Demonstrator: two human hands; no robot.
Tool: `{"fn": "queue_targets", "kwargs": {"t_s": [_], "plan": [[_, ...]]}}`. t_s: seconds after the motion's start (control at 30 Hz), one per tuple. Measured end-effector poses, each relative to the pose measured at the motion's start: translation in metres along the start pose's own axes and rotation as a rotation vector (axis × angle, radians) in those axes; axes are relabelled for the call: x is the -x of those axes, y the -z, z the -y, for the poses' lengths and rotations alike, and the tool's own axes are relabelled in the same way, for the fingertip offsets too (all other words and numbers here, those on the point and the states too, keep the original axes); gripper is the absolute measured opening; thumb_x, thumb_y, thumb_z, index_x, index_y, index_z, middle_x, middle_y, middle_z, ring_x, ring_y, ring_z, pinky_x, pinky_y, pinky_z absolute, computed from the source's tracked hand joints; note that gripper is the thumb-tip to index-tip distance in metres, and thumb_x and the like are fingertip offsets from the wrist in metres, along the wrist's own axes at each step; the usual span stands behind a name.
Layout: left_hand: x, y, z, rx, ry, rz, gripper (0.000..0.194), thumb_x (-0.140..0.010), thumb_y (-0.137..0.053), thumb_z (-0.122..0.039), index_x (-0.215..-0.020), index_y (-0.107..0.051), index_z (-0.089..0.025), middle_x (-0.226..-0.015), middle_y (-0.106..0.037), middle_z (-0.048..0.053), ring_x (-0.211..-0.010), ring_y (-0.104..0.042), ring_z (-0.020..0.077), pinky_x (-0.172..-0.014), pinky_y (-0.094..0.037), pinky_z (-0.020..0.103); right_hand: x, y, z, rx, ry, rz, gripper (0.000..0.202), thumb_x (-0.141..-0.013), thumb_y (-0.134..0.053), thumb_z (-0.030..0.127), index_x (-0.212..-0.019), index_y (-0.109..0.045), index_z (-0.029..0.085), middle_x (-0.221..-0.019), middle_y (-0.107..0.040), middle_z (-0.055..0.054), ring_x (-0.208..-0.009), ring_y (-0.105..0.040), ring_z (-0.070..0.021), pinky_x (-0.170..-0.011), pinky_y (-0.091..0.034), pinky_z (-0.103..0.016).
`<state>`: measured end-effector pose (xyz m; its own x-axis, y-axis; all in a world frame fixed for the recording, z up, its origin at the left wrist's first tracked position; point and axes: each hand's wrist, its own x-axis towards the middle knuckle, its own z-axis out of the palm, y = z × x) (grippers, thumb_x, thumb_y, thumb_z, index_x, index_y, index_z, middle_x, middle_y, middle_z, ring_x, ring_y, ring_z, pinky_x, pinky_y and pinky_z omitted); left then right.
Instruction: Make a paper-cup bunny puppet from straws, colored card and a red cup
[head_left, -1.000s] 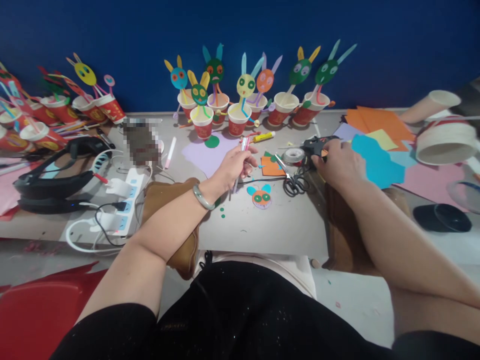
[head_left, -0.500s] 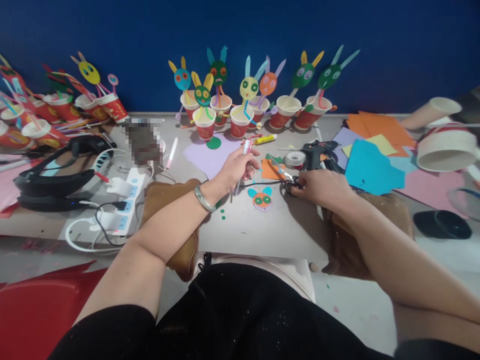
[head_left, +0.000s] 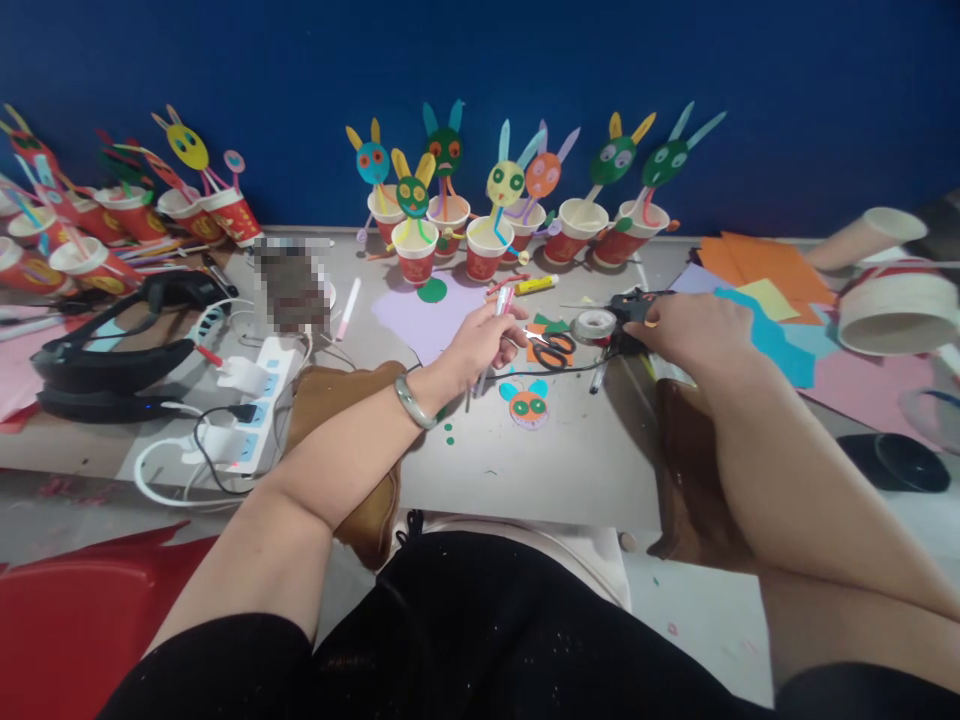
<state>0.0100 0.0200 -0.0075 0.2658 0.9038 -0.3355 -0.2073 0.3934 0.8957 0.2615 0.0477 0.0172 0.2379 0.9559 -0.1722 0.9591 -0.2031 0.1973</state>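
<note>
My left hand (head_left: 491, 335) is closed around a slim white marker with a pink end (head_left: 505, 297), whose lower part shows beneath the palm. At the right, my right hand (head_left: 694, 330) grips a black glue gun (head_left: 630, 310) from above; its fingers are partly hidden. A roll of tape (head_left: 594, 324) lies beside the gun. Between the hands, black-handled scissors (head_left: 553, 350) rest on an orange paper piece (head_left: 536, 352). Nearer to me lies a paper animal face (head_left: 529, 407), orange with blue ears and green eyes. Small green paper dots (head_left: 449, 434) are scattered to its left.
Several red paper cups with paper animal figures line the back, including a front cup (head_left: 490, 250). At left are a power strip (head_left: 264, 405) and a black headset (head_left: 105, 350). Coloured paper sheets (head_left: 855, 385) and a cardboard tube (head_left: 870, 238) lie at right.
My right hand has let go of the scissors, which now lie on the orange paper, and moved to the glue gun. My left hand still holds the marker.
</note>
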Motion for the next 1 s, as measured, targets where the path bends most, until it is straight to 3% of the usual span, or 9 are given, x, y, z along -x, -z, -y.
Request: {"fn": "queue_targets", "kwargs": {"t_s": [0.33,0.53,0.63,0.77,0.87,1.0], "plan": [[0.003,-0.002,-0.002,-0.007,0.031,0.0,0.02,-0.094,-0.042,-0.002,-0.098,-0.055,-0.017,-0.06,-0.061,-0.005,-0.042,-0.046,0.0045,-0.044,-0.027,0.02,-0.008,-0.018,0.006,-0.099,-0.021,0.066,0.065,-0.102,-0.057,0.041,-0.151,-0.044,0.001,-0.133,-0.067,-0.037,-0.125,-0.065,-0.0403,-0.087,-0.039,-0.043],[0.002,-0.002,-0.002,-0.017,0.036,-0.004,0.021,-0.094,-0.04,-0.003,-0.1,-0.054,-0.017,-0.06,-0.061,-0.005,-0.042,-0.046,0.0043,-0.044,-0.027,0.02,-0.017,-0.024,0.002,-0.234,-0.087,0.073,0.063,-0.098,-0.062,0.037,-0.15,-0.043,0.006,-0.138,-0.067,-0.03,-0.119,-0.066,-0.0351,-0.086,-0.043,-0.039],[0.001,-0.001,-0.001,-0.011,0.031,0.002,0.02,-0.094,-0.04,-0.003,-0.1,-0.054,-0.017,-0.061,-0.061,-0.005,-0.042,-0.047,0.0046,-0.044,-0.027,0.02,-0.012,-0.023,-0.004,-0.292,-0.145,0.011,0.06,-0.099,-0.058,0.037,-0.149,-0.043,0.008,-0.135,-0.069,-0.028,-0.115,-0.067,-0.035,-0.084,-0.044,-0.039],[-0.001,0.001,0.001,-0.009,0.001,-0.001,0.02,-0.092,-0.043,-0.003,-0.1,-0.055,-0.017,-0.061,-0.062,-0.005,-0.043,-0.048,0.0041,-0.045,-0.028,0.019,0.006,-0.012,-0.011,-0.404,-0.17,-0.179,0.06,-0.099,-0.056,0.036,-0.151,-0.043,0.01,-0.126,-0.073,-0.025,-0.111,-0.069,-0.0348,-0.087,-0.044,-0.042],[-0.003,0.002,0.002,0.019,-0.037,0.022,0.02,-0.092,-0.045,-0.004,-0.103,-0.055,-0.017,-0.063,-0.062,-0.006,-0.043,-0.05,0.0046,-0.045,-0.03,0.019,0.018,-0.001,-0.011,-0.614,-0.045,-0.305,0.064,-0.1,-0.055,0.037,-0.154,-0.038,0.007,-0.12,-0.073,-0.026,-0.094,-0.069,-0.0273,-0.083,-0.047,-0.041],[-0.002,0.001,0.0,0.082,-0.069,0.057,0.016,-0.097,-0.045,-0.007,-0.106,-0.053,-0.018,-0.065,-0.063,-0.007,-0.048,-0.056,0.0057,-0.049,-0.036,0.019,0.023,0.01,0.003,-1.111,0.041,-0.313,0.071,-0.091,-0.057,0.028,-0.156,-0.032,0.013,-0.117,-0.072,-0.024,-0.066,-0.061,-0.0192,-0.065,-0.046,-0.038]]}}
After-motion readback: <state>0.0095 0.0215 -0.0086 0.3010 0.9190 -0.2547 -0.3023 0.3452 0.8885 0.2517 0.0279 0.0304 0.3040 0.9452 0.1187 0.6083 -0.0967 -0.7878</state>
